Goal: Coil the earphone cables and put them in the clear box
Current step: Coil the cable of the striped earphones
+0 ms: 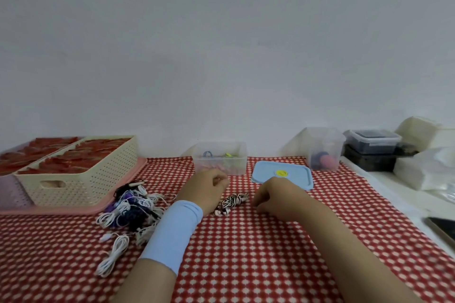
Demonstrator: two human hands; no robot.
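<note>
Striped coil (233,200) lying on the desk (246,258) between both hands, near the clear box (219,158); lid (293,176) set aside, likely to leave it open; left hand (209,189) and right hand (273,198) curled, grip impossible to tell; tangle (133,208) waiting left.

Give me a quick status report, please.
Left hand and right hand flank coiled earphone cable, grip unclear. Cable on tablecloth, not boxed. Clear box open, nothing blocking.

Red-checked table (246,253): pink tray (73,210), tangled earphones (130,206), 1 coiled cable (234,200), clear box (219,158), blue lid (266,176).
</note>
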